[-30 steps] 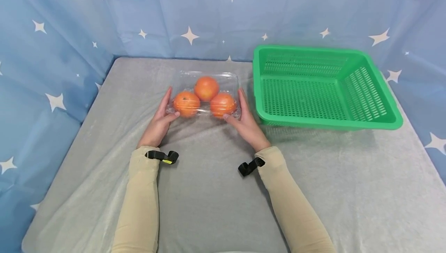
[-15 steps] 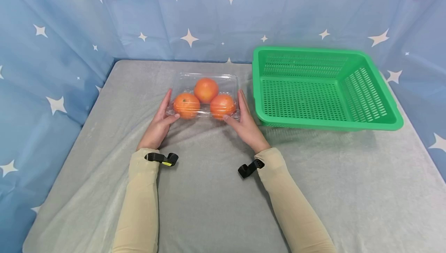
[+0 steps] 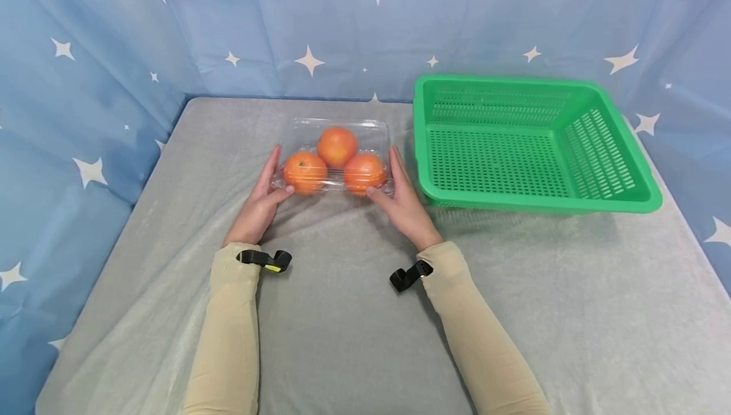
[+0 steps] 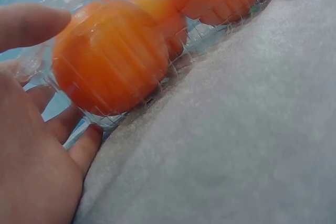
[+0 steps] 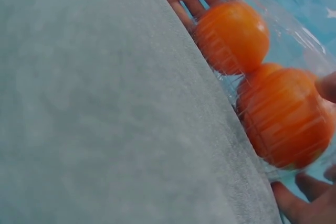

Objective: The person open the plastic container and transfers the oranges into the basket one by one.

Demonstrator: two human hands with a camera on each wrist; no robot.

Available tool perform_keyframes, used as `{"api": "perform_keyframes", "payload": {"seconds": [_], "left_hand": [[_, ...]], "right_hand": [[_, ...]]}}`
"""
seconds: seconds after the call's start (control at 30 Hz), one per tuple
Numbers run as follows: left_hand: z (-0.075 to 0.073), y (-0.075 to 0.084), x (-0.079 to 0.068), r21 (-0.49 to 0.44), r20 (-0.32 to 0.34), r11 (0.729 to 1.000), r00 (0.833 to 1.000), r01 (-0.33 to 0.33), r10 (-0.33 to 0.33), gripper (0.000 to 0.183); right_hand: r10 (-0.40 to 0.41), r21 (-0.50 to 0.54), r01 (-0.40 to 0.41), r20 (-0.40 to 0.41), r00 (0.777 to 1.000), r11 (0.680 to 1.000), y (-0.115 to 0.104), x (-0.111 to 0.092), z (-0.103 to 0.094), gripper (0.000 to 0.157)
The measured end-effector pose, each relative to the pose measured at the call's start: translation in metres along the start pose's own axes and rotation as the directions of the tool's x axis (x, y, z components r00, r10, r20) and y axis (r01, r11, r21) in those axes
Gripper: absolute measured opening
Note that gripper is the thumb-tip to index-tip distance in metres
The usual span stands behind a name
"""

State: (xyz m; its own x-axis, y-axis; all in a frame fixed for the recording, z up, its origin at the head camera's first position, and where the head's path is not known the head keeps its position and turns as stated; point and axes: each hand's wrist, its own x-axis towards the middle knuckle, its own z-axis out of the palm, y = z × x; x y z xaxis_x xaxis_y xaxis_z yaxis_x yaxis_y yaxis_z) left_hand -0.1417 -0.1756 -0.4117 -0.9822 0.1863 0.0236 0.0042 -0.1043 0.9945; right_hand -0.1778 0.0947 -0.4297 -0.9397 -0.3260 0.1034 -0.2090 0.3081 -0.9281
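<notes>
A clear plastic clamshell box [image 3: 371, 134] lies at the far middle of the table in the head view. Three oranges show through its walls: one at the back [image 3: 337, 146], one front left [image 3: 305, 172], one front right [image 3: 364, 174]. My left hand [image 3: 251, 210] grips the box's left end, thumb on top near the front corner, fingers along the side. At the right end my right hand [image 3: 408, 210] holds it the same way. In the left wrist view the box's underside sits close to the cloth; whether it touches is hard to tell.
A green plastic basket [image 3: 538, 204] with slotted walls stands right of the box, close to my right hand. Grey cloth [image 3: 342, 326] covers the table. Blue curtains with white stars [image 3: 257, 21] hang behind and at the sides.
</notes>
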Motion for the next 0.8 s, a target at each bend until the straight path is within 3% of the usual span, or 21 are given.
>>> {"api": "perform_keyframes", "payload": {"seconds": [0.3, 0.8], "left_hand": [[0.0019, 0.0014, 0.0006, 0.022, -0.01, 1.0, 1.0, 0.003, -0.002, 0.075], [0.0005, 0.0003, -0.0001, 0.043, -0.02, 0.999, 1.0, 0.003, -0.002, 0.075]], "right_hand": [[-0.001, -0.066, -0.002, -0.044, 0.999, 0.998, -0.001, 0.0011, -0.0005, 0.088], [0.042, -0.189, -0.047, -0.032, 0.999, 0.981, -0.0096, 0.0011, -0.0004, 0.089]]}}
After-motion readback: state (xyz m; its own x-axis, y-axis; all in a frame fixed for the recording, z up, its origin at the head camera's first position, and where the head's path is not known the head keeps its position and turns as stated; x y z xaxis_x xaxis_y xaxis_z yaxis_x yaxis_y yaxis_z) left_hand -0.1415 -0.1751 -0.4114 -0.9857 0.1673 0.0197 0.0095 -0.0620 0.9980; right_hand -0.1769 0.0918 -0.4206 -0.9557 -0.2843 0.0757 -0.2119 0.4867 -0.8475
